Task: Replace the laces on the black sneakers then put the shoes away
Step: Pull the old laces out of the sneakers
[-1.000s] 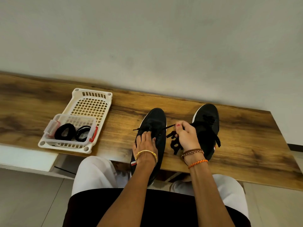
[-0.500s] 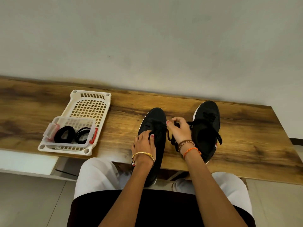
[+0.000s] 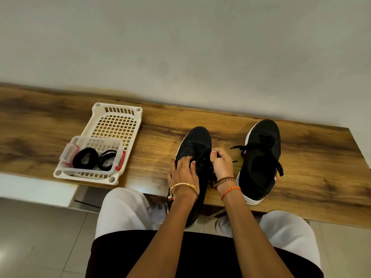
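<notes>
Long wooden plank table carries it all. Left of its white slotted plastic basket, nothing; right, the black fabric sneaker, left hand pressing flat-fingered. Right hand pinches the limp, thin black lace; best taken near its tip.

My left hand covers the near sneaker at its eyelets; I cannot see the lace inside my right hand. The worktop runs off both sides.
</notes>
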